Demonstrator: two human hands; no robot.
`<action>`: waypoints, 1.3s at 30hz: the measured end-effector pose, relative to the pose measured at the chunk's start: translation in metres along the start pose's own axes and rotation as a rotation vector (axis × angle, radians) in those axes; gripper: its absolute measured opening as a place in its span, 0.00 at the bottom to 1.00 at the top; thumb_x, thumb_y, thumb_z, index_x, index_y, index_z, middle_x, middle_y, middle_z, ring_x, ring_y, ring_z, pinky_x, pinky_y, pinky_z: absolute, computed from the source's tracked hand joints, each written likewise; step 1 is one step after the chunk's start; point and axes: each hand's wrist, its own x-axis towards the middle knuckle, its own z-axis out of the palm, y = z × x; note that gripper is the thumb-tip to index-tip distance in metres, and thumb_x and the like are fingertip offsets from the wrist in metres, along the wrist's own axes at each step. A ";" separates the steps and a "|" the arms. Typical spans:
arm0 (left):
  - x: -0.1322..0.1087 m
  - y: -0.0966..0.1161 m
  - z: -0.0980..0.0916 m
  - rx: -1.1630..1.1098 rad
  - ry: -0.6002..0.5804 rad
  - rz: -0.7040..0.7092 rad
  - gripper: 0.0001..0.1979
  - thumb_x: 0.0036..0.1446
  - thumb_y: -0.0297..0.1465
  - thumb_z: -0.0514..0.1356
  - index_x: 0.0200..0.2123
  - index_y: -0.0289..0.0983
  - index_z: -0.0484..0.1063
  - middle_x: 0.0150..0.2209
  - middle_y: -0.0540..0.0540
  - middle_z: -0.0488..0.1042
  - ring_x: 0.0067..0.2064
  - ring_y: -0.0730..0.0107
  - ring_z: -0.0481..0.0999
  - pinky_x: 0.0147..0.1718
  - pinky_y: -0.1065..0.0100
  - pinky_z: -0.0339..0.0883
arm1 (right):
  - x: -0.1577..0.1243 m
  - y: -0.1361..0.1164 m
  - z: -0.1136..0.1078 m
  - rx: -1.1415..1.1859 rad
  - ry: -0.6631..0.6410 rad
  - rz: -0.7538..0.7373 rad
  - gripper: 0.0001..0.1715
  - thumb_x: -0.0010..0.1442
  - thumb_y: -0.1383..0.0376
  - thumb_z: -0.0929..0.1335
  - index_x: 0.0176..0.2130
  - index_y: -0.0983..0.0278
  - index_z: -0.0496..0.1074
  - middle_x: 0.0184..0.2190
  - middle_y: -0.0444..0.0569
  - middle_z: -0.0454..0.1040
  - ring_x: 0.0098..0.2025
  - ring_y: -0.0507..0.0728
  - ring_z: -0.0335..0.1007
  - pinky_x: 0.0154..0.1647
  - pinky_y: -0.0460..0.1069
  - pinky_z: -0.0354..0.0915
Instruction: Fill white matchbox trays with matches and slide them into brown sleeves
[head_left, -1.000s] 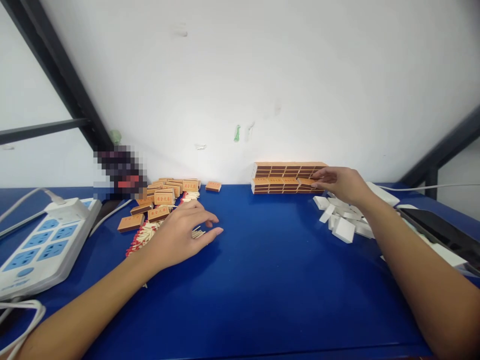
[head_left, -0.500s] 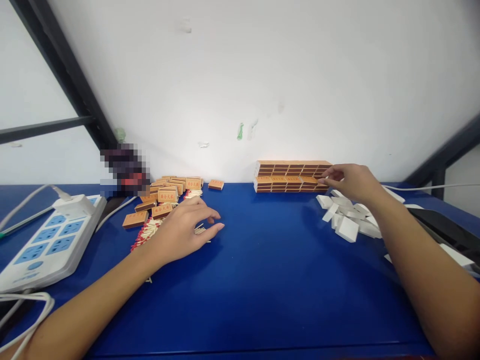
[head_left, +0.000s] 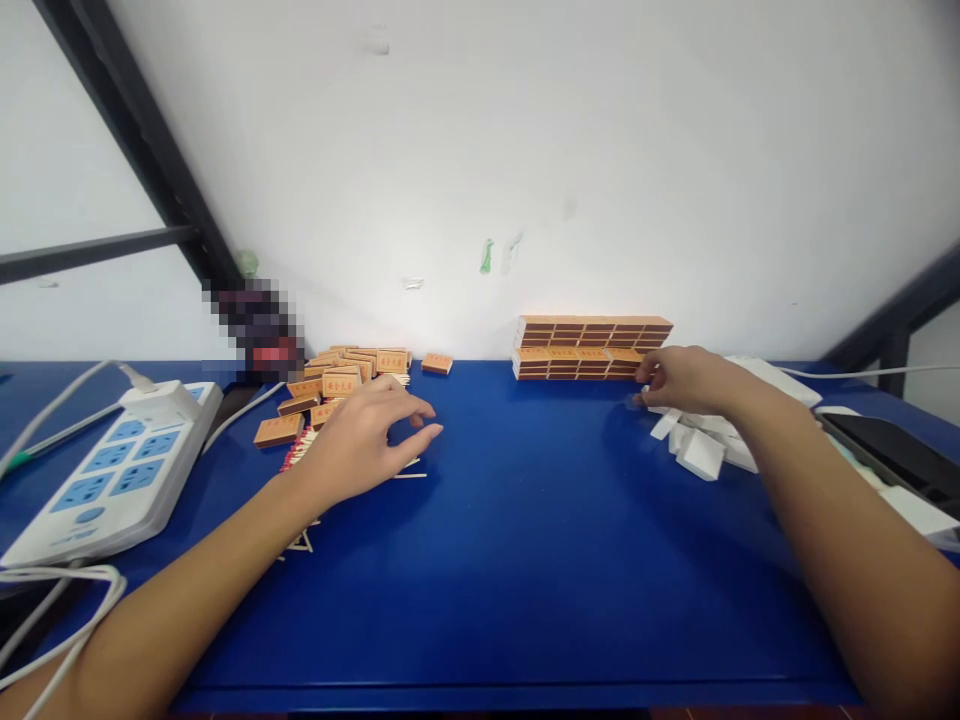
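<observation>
My right hand (head_left: 686, 378) is at the left edge of a pile of white matchbox trays (head_left: 701, 455). Its thumb and fingertips pinch a white tray, mostly hidden behind them. Just left of those fingers stands a stepped stack of matchboxes (head_left: 581, 365), orange-topped with brown sides, the back row higher than the front. My left hand (head_left: 375, 435) hovers over loose red-tipped matches (head_left: 300, 448), thumb and fingers apart with nothing between them. Behind it lies a heap of matchboxes (head_left: 341, 380), partly covered by the hand. One single matchbox (head_left: 436, 364) lies apart from the heap.
A white power strip (head_left: 120, 465) with a plugged-in charger and cables lies at the left. At the right is a dark phone (head_left: 885, 450) beside further white pieces. A white wall (head_left: 465, 150) closes the back of the blue table (head_left: 510, 580).
My right hand has moved from the end of the matchbox stack down to the white trays, its fingers now bent around one. My left hand has barely moved. The view has shifted slightly.
</observation>
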 end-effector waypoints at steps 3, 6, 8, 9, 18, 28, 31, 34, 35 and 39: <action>0.001 -0.005 -0.004 0.037 0.029 -0.041 0.07 0.69 0.36 0.64 0.42 0.39 0.80 0.34 0.49 0.81 0.41 0.62 0.76 0.42 0.60 0.69 | -0.001 -0.004 0.000 -0.024 -0.016 -0.011 0.14 0.57 0.63 0.76 0.44 0.61 0.76 0.43 0.54 0.81 0.42 0.61 0.77 0.39 0.51 0.65; 0.000 -0.009 -0.005 0.071 0.061 -0.068 0.07 0.68 0.36 0.65 0.42 0.40 0.80 0.33 0.49 0.81 0.41 0.61 0.76 0.42 0.60 0.69 | -0.002 -0.004 -0.001 -0.056 -0.031 -0.001 0.11 0.59 0.63 0.75 0.43 0.61 0.76 0.43 0.55 0.81 0.43 0.63 0.77 0.39 0.52 0.64; 0.000 -0.011 -0.005 0.080 0.072 -0.072 0.07 0.68 0.36 0.65 0.43 0.40 0.80 0.33 0.49 0.81 0.41 0.61 0.77 0.42 0.60 0.69 | -0.002 -0.003 -0.001 -0.080 -0.044 0.031 0.11 0.62 0.57 0.75 0.40 0.62 0.76 0.42 0.59 0.81 0.43 0.65 0.77 0.38 0.54 0.64; 0.000 -0.011 -0.005 0.084 0.082 -0.077 0.07 0.68 0.36 0.65 0.42 0.40 0.80 0.33 0.49 0.81 0.40 0.61 0.77 0.42 0.59 0.69 | -0.002 -0.002 -0.001 -0.088 -0.057 0.046 0.14 0.63 0.54 0.74 0.38 0.62 0.76 0.40 0.60 0.81 0.42 0.66 0.77 0.38 0.55 0.64; 0.001 -0.014 -0.005 0.093 0.087 -0.096 0.07 0.67 0.36 0.65 0.41 0.39 0.81 0.32 0.49 0.80 0.39 0.61 0.77 0.40 0.59 0.70 | -0.009 -0.015 -0.004 -0.029 -0.053 -0.044 0.05 0.62 0.67 0.71 0.33 0.63 0.79 0.36 0.56 0.83 0.39 0.62 0.78 0.39 0.52 0.64; 0.000 0.004 -0.006 -0.077 -0.169 -0.079 0.31 0.56 0.47 0.73 0.59 0.41 0.77 0.47 0.44 0.82 0.50 0.55 0.78 0.52 0.54 0.71 | -0.104 -0.162 0.001 0.565 0.117 -0.916 0.10 0.71 0.60 0.67 0.42 0.60 0.77 0.37 0.48 0.80 0.34 0.54 0.72 0.37 0.49 0.64; 0.000 0.007 -0.005 -0.121 -0.219 -0.064 0.12 0.60 0.38 0.70 0.46 0.41 0.82 0.41 0.46 0.82 0.45 0.58 0.78 0.47 0.57 0.71 | -0.122 -0.192 0.011 0.556 0.149 -1.045 0.09 0.74 0.64 0.65 0.43 0.60 0.75 0.40 0.50 0.78 0.36 0.55 0.72 0.39 0.50 0.65; 0.002 0.007 -0.009 -0.102 -0.193 -0.053 0.07 0.58 0.35 0.70 0.39 0.40 0.81 0.36 0.48 0.80 0.41 0.60 0.77 0.44 0.58 0.70 | -0.121 -0.202 0.016 0.527 0.180 -1.085 0.09 0.75 0.64 0.64 0.44 0.60 0.74 0.41 0.51 0.77 0.38 0.57 0.72 0.40 0.51 0.65; 0.003 0.007 -0.011 -0.097 -0.188 -0.047 0.09 0.58 0.36 0.70 0.40 0.41 0.81 0.36 0.48 0.80 0.41 0.60 0.77 0.44 0.59 0.70 | -0.119 -0.204 0.017 0.523 0.186 -1.094 0.08 0.75 0.64 0.64 0.44 0.60 0.73 0.41 0.51 0.77 0.39 0.57 0.72 0.40 0.51 0.66; 0.004 -0.003 -0.019 -0.035 -0.169 -0.043 0.09 0.64 0.38 0.67 0.43 0.41 0.82 0.36 0.47 0.80 0.42 0.59 0.77 0.43 0.59 0.68 | -0.110 -0.211 0.014 0.589 0.293 -1.073 0.11 0.75 0.66 0.61 0.45 0.59 0.73 0.45 0.53 0.76 0.45 0.59 0.73 0.46 0.54 0.68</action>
